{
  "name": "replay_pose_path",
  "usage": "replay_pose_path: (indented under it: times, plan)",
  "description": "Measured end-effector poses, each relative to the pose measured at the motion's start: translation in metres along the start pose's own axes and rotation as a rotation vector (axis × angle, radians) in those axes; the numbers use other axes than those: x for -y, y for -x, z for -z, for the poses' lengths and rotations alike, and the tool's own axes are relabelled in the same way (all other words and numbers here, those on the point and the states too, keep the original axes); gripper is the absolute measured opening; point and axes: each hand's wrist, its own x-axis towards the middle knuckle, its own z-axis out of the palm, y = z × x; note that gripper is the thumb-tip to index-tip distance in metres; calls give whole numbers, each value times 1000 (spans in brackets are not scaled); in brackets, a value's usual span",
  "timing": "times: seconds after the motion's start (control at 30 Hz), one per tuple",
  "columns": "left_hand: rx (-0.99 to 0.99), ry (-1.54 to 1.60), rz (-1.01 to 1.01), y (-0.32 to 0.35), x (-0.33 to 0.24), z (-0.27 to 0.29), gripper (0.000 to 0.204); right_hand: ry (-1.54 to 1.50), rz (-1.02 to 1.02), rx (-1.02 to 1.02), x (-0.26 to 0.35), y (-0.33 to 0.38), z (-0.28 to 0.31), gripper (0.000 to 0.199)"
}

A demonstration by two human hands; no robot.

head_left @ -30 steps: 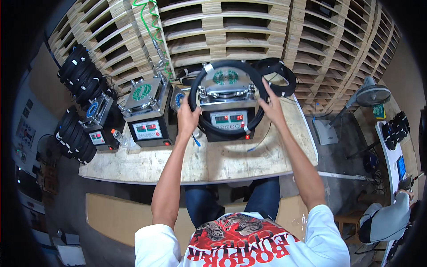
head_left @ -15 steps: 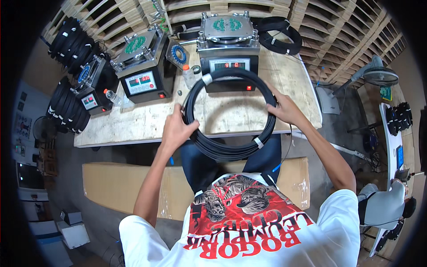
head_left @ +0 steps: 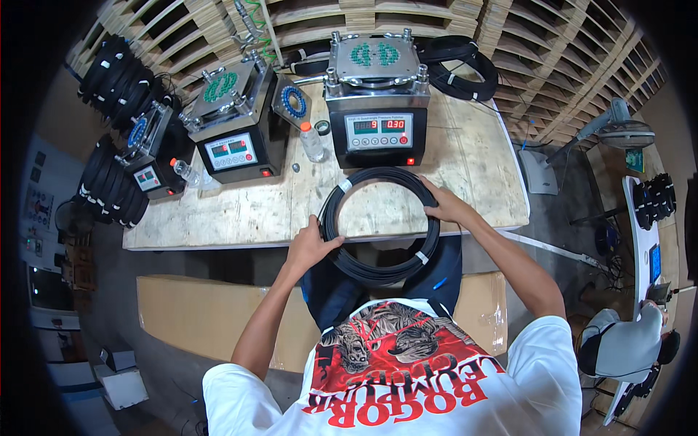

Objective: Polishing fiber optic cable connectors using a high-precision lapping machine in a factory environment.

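Note:
A coil of black cable (head_left: 371, 275), bound with white bands, is held in both hands at the table's front edge. My left hand (head_left: 311, 247) closes round the coil's left side, thumb on its inner edge. On the opposite side, my right hand (head_left: 447, 205) grips the ring with the thumb on top. The coil's far part is over the table and its near part is above my lap. Just beyond it stands a box-shaped machine (head_left: 378, 129) with a metal top plate, green dots and a red digital display.
Two similar machines (head_left: 231, 150) (head_left: 147, 176) stand to the left on the wooden table (head_left: 465, 171). Clear bottles with orange caps (head_left: 312, 144) (head_left: 185, 171) stand between them. More cable coils (head_left: 465, 69) lie behind. A fan (head_left: 618, 134) and another person (head_left: 618, 341) are at the right.
Both hands have brought the coil nearer to me and lower in the view, uncovering the middle machine's display. The grip on the coil stays the same.

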Motion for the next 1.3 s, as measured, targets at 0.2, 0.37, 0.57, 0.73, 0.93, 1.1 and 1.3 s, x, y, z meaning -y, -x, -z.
replay_pose_path:
  times: [0.2,0.37,0.57,0.73,0.93,1.1,1.3]
  plan:
    - [211,90,99,-32,18,28,79,93,16,-119,-23,-4,11,77]
    - [216,114,-82,-82,21,83,63,-41,179,-203,-26,-34,64,46]
    - [-234,441,-323,-169,-70,185,33,-542,75,-362,51,-116,192,39]
    - [-119,444,-352,-225,-134,202,41,-489,-18,-394,86,-178,228,47]
    - [-96,493,-303,-237,-153,200,53,-660,45,-476,84,-214,228,32]
    - [-133,432,-339,-226,-160,202,70,-792,68,-513,98,-211,227,23]
    - [-32,532,-352,-200,-185,225,75,-1112,119,-580,137,-208,254,8]
